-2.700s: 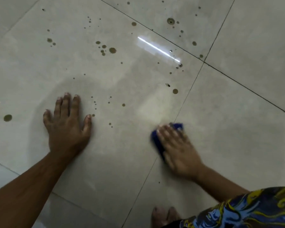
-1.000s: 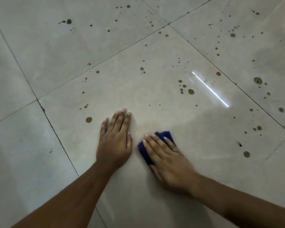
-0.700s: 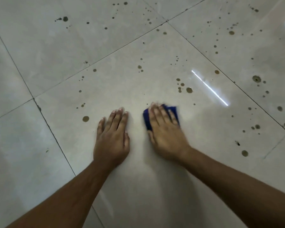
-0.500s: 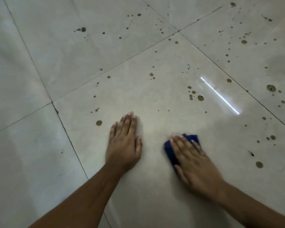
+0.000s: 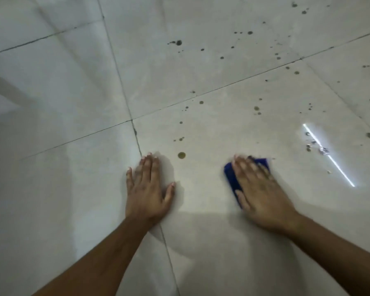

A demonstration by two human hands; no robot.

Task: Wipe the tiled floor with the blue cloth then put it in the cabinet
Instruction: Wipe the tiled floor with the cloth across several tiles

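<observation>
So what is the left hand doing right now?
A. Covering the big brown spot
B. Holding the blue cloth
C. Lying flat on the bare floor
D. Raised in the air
C: the left hand lies flat on the floor with straight fingers, while the cloth is under the right hand and the spot shows uncovered.

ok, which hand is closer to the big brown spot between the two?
Left. The left hand lies flat just down-left of the brown spot; the right hand, on the blue cloth, is farther right.
</observation>
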